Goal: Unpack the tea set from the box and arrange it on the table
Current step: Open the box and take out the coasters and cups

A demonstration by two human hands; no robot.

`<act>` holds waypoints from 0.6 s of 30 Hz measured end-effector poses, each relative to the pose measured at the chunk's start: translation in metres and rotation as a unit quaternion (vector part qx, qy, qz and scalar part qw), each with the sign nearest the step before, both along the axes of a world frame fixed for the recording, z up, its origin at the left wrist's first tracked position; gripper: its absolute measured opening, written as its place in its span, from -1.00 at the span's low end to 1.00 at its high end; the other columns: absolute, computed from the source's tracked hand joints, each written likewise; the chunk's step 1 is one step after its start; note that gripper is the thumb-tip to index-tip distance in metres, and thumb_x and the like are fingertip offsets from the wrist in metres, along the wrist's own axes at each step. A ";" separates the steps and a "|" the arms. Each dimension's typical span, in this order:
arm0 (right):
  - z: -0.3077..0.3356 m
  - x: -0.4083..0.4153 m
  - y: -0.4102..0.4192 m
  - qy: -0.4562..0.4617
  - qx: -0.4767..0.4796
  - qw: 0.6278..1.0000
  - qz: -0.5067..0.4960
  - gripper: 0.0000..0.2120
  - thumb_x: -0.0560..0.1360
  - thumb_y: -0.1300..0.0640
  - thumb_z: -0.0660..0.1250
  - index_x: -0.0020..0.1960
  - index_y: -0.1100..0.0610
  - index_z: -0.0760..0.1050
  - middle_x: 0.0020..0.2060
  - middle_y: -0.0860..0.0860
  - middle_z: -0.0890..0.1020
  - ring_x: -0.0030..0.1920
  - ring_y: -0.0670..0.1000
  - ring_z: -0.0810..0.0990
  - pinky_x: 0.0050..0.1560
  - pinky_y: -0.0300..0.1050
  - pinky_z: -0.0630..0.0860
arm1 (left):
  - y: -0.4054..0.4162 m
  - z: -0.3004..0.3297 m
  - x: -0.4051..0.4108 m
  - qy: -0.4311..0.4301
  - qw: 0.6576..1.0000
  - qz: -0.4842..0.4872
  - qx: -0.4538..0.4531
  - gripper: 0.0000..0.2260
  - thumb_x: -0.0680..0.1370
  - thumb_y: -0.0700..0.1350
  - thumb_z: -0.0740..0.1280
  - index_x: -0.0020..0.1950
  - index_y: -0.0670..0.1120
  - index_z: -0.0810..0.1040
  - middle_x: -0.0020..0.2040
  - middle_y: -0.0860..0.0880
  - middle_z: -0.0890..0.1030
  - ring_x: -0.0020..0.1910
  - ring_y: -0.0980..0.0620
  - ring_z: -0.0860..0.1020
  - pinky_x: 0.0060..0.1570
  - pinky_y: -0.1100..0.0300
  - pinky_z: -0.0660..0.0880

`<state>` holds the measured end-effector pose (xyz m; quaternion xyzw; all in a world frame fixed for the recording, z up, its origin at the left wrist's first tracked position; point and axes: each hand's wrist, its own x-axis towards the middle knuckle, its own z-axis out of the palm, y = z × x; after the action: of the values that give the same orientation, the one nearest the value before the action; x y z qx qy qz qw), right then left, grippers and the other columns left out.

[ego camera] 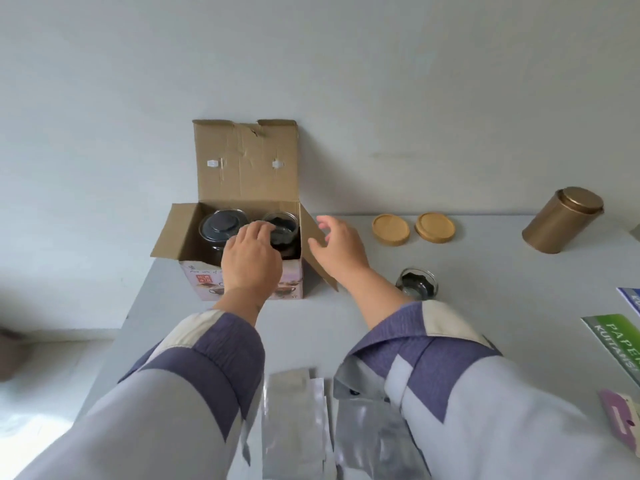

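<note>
At the near edge, silver foil pouches (294, 420) lay flat on the grey table (485, 258), their lower ends cut off by the frame and partly covered by the person's sleeves. At the right edge, a green printed packet (616, 344), a blue one (630, 303) and a purple tag (620, 424) were all cropped, so their full shapes could not be made out.

Farther in, a small glass cup (417, 284) with something dark inside stood on the table just right of the right forearm, which hid its near left side. The right hand (337, 249) hovered beside the box's right flap (318, 258), fingers spread and loose, holding nothing. The left hand (251, 254) reached over the near wall of the open cardboard box (242, 202), its fingertips down inside; whether they gripped anything could not be told, since the knuckles hid them. Inside the box, a glass vessel with a dark lid (221, 225) sat on the left and a second glass cup (284, 226) on the right, both only partly visible.

The box stood close to the table's left edge, its left flap overhanging. To the right, open table ran to two round wooden coasters (390, 229) (435, 227) side by side near the far edge, and, well apart, a gold tin (562, 225) by the wall.
</note>
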<state>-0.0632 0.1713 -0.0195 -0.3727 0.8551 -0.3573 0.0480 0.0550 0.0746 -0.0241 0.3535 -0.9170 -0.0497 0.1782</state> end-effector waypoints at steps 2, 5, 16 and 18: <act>0.004 0.004 -0.031 0.051 0.031 0.998 0.027 -0.53 0.48 0.03 0.33 0.35 0.13 0.39 0.22 0.04 0.53 0.24 0.10 0.44 0.19 -0.03 0.41 | -0.023 -0.005 0.010 -0.012 0.999 0.036 -0.006 -0.57 0.59 -0.11 0.12 0.47 -0.08 0.28 0.46 -0.02 0.32 0.47 0.00 0.21 0.46 0.07 0.10; 0.004 0.004 -0.068 0.142 0.153 0.977 0.051 -0.45 0.45 -0.06 0.33 0.37 0.11 0.33 0.28 0.04 0.47 0.28 0.11 0.33 0.17 -0.01 0.35 | -0.047 -0.015 0.017 -0.032 0.998 0.052 0.012 -0.51 0.60 -0.04 0.11 0.52 -0.12 0.18 0.53 -0.04 0.19 0.53 0.01 0.06 0.51 0.07 -0.04; -0.019 -0.008 -0.111 0.143 0.264 0.954 -0.009 -0.31 0.28 -0.19 0.43 0.26 0.14 0.33 0.19 0.06 0.51 0.28 0.12 0.25 0.19 0.04 0.19 | -0.057 -0.039 0.018 -0.001 0.999 0.036 -0.001 -0.46 0.58 0.01 0.07 0.51 -0.20 0.18 0.51 -0.11 0.23 0.52 -0.02 0.11 0.51 0.09 -0.03; -0.022 -0.007 -0.112 0.148 0.252 0.956 -0.028 -0.31 0.28 -0.22 0.44 0.25 0.13 0.36 0.19 0.06 0.53 0.31 0.12 0.24 0.27 0.09 0.15 | -0.057 -0.041 0.018 0.002 0.999 0.035 -0.007 -0.46 0.57 0.01 0.06 0.50 -0.22 0.20 0.50 -0.12 0.25 0.52 -0.03 0.14 0.51 0.08 -0.01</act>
<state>-0.0706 0.0590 -0.0411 -0.3734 0.9248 -0.0724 0.0035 0.0727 0.0174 -0.0652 0.3840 -0.9041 -0.0379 0.1836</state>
